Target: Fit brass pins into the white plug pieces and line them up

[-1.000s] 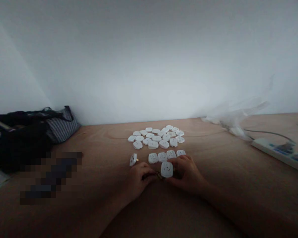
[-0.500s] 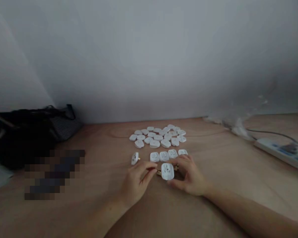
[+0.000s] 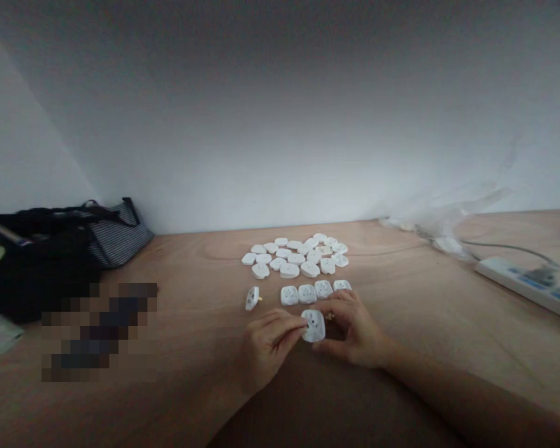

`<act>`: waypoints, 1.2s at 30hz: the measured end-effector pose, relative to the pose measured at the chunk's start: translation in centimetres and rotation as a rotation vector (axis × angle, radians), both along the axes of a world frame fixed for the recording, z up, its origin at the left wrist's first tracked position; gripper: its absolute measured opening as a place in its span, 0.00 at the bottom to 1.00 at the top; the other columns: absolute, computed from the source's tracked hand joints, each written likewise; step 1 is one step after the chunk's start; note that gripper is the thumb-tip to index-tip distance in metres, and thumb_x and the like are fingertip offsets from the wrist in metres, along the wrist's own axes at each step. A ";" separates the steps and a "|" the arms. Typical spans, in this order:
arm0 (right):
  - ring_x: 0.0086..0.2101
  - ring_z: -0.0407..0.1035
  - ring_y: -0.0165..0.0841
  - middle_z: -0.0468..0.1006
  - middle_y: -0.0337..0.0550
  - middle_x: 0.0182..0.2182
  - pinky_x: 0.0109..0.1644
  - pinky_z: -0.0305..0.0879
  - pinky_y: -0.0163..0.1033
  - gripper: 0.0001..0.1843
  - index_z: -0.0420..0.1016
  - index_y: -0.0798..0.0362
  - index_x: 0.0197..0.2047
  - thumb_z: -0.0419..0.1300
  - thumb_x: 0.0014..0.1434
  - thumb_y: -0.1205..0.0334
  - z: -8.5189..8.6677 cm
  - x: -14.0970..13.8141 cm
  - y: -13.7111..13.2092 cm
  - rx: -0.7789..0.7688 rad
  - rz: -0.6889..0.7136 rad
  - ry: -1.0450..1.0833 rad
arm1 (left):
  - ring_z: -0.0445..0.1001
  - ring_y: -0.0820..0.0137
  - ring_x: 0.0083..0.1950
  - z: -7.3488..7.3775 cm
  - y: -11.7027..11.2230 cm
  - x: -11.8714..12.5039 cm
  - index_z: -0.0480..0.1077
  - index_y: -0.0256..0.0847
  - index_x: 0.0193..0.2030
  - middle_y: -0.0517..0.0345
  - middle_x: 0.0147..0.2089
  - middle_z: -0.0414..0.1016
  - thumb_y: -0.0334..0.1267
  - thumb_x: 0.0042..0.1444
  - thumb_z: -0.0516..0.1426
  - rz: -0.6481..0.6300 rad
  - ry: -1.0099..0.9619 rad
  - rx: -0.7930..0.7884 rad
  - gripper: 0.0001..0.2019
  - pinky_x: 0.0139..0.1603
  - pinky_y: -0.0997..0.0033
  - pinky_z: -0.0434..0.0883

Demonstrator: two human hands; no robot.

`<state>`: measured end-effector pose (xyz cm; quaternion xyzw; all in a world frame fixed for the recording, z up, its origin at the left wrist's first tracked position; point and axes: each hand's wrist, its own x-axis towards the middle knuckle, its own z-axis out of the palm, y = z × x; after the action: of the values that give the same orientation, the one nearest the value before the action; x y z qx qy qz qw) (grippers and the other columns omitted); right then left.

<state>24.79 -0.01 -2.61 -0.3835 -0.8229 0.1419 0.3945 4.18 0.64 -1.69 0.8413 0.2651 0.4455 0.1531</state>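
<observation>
A white square plug housing (image 3: 313, 333), open side up and with small holes in its face, is held in front of me. My right hand (image 3: 354, 330) curls round its right side, thumb at the lower edge and fingers at the upper. My left hand (image 3: 270, 342) has thumb and forefinger pinched over the housing's left part; whatever is between the fingertips is too small to make out. Small brass pieces (image 3: 330, 316) show by the right fingers. Just beyond, several similar housings (image 3: 289, 295) stand in a row. One more white piece (image 3: 252, 298) with a brass pin stands tilted to the left.
Farther back lies a cluster of white plug covers (image 3: 289, 270) on the wooden table (image 3: 196, 348). A black bag (image 3: 37, 261) and a striped one (image 3: 116, 233) sit at left. At right are a power strip (image 3: 522, 283) with a cable and a clear plastic bag (image 3: 448, 224).
My left hand has moved right, its pinched fingertips going from beside the housing to over its left part. My right hand stays round the housing. The view brightened at the wall.
</observation>
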 end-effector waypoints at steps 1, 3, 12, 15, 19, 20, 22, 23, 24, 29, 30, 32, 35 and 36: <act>0.39 0.68 0.38 0.77 0.40 0.35 0.47 0.56 0.45 0.24 0.72 0.48 0.45 0.67 0.43 0.53 0.0 0.0 0.0 0.001 0.004 0.002 | 0.75 0.70 0.35 0.0 0.0 0.1 0.74 0.39 0.39 0.54 0.34 0.77 0.30 0.56 0.58 0.012 0.002 -0.005 0.05 0.37 0.72 0.73; 0.39 0.68 0.38 0.77 0.40 0.35 0.48 0.56 0.46 0.24 0.72 0.48 0.45 0.67 0.43 0.53 -0.1 0.0 0.1 0.004 0.010 0.006 | 0.75 0.70 0.35 -0.1 0.1 0.3 0.74 0.39 0.38 0.55 0.33 0.77 0.31 0.56 0.58 0.017 -0.013 -0.006 0.04 0.37 0.72 0.73; 0.39 0.67 0.38 0.77 0.43 0.36 0.47 0.57 0.46 0.22 0.72 0.49 0.45 0.66 0.47 0.52 -0.2 0.0 -0.1 -0.011 0.006 0.057 | 0.69 0.59 0.52 -0.3 0.7 -0.5 0.69 0.43 0.52 0.47 0.51 0.72 0.47 0.50 0.62 0.076 0.083 0.026 0.23 0.53 0.57 0.68; 0.40 0.67 0.39 0.76 0.42 0.38 0.48 0.58 0.46 0.24 0.72 0.47 0.47 0.66 0.47 0.51 -0.4 0.1 0.0 -0.008 0.012 0.052 | 0.71 0.59 0.51 -0.5 0.9 -0.7 0.66 0.42 0.54 0.48 0.49 0.73 0.49 0.47 0.63 0.043 0.105 -0.055 0.28 0.52 0.58 0.69; 0.39 0.67 0.39 0.76 0.42 0.36 0.48 0.59 0.46 0.29 0.72 0.46 0.47 0.69 0.41 0.48 -0.8 0.1 0.3 0.001 -0.004 0.040 | 0.72 0.60 0.50 -0.9 1.0 -0.5 0.67 0.42 0.53 0.49 0.48 0.74 0.46 0.48 0.63 0.031 0.093 -0.082 0.25 0.51 0.60 0.69; 0.39 0.67 0.39 0.76 0.42 0.36 0.47 0.59 0.46 0.30 0.73 0.46 0.47 0.70 0.40 0.47 -0.9 0.1 0.3 0.004 -0.007 0.038 | 0.72 0.60 0.50 -0.9 1.0 -0.4 0.67 0.42 0.53 0.50 0.49 0.74 0.46 0.47 0.63 0.034 0.098 -0.096 0.26 0.52 0.60 0.69; 0.39 0.67 0.40 0.76 0.42 0.35 0.47 0.59 0.47 0.29 0.74 0.46 0.45 0.70 0.39 0.48 -1.1 0.1 0.4 0.003 -0.025 0.038 | 0.71 0.60 0.51 -0.7 0.9 -0.4 0.65 0.43 0.54 0.50 0.50 0.73 0.45 0.44 0.66 0.042 0.123 -0.135 0.29 0.53 0.59 0.67; 0.39 0.67 0.40 0.76 0.42 0.36 0.47 0.59 0.47 0.28 0.74 0.47 0.45 0.70 0.40 0.48 -1.1 0.1 0.5 -0.001 -0.042 0.041 | 0.70 0.59 0.51 -0.6 0.9 -0.4 0.65 0.43 0.54 0.50 0.50 0.73 0.44 0.42 0.67 0.046 0.139 -0.152 0.30 0.53 0.60 0.67; 0.39 0.68 0.40 0.76 0.42 0.36 0.47 0.60 0.47 0.26 0.74 0.47 0.44 0.69 0.41 0.49 -1.1 0.2 0.5 -0.008 -0.068 0.049 | 0.70 0.60 0.51 -0.5 1.0 -0.4 0.66 0.43 0.53 0.51 0.50 0.72 0.43 0.42 0.67 0.051 0.162 -0.171 0.30 0.52 0.60 0.67; 0.38 0.68 0.40 0.76 0.44 0.35 0.45 0.63 0.46 0.21 0.74 0.50 0.41 0.68 0.44 0.52 -1.2 0.2 0.5 -0.024 -0.193 0.119 | 0.72 0.65 0.42 -0.5 1.5 -0.4 0.75 0.42 0.40 0.55 0.41 0.72 0.33 0.49 0.62 0.117 0.287 -0.227 0.10 0.43 0.66 0.70; 0.38 0.68 0.40 0.76 0.43 0.34 0.45 0.63 0.46 0.21 0.74 0.50 0.41 0.68 0.43 0.52 -1.2 0.1 0.5 -0.015 -0.205 0.121 | 0.72 0.66 0.41 -0.5 1.7 -0.3 0.76 0.42 0.38 0.55 0.40 0.72 0.33 0.50 0.62 0.128 0.294 -0.224 0.08 0.42 0.67 0.70; 0.38 0.69 0.40 0.76 0.43 0.34 0.45 0.63 0.47 0.21 0.74 0.50 0.41 0.68 0.43 0.53 -1.2 0.1 0.5 -0.001 -0.207 0.117 | 0.72 0.67 0.38 -0.7 1.8 -0.2 0.78 0.42 0.36 0.55 0.38 0.73 0.33 0.51 0.61 0.127 0.295 -0.214 0.05 0.40 0.68 0.70; 0.37 0.69 0.40 0.76 0.43 0.34 0.45 0.63 0.47 0.21 0.73 0.49 0.41 0.68 0.43 0.53 -1.1 0.0 0.5 0.000 -0.203 0.124 | 0.73 0.69 0.35 -0.8 2.0 -0.1 0.78 0.42 0.33 0.56 0.35 0.74 0.32 0.52 0.60 0.098 0.292 -0.221 0.05 0.37 0.70 0.69; 0.37 0.69 0.40 0.76 0.43 0.34 0.45 0.63 0.47 0.21 0.73 0.49 0.41 0.67 0.43 0.53 -1.1 0.0 0.4 -0.005 -0.199 0.123 | 0.73 0.69 0.34 -0.8 2.0 -0.1 0.78 0.41 0.33 0.57 0.34 0.74 0.31 0.53 0.59 0.087 0.291 -0.224 0.05 0.36 0.71 0.69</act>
<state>24.78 0.41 -3.70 -0.4549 -0.7547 0.1273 0.4554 4.03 2.65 -2.45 0.8622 0.3688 0.2929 0.1865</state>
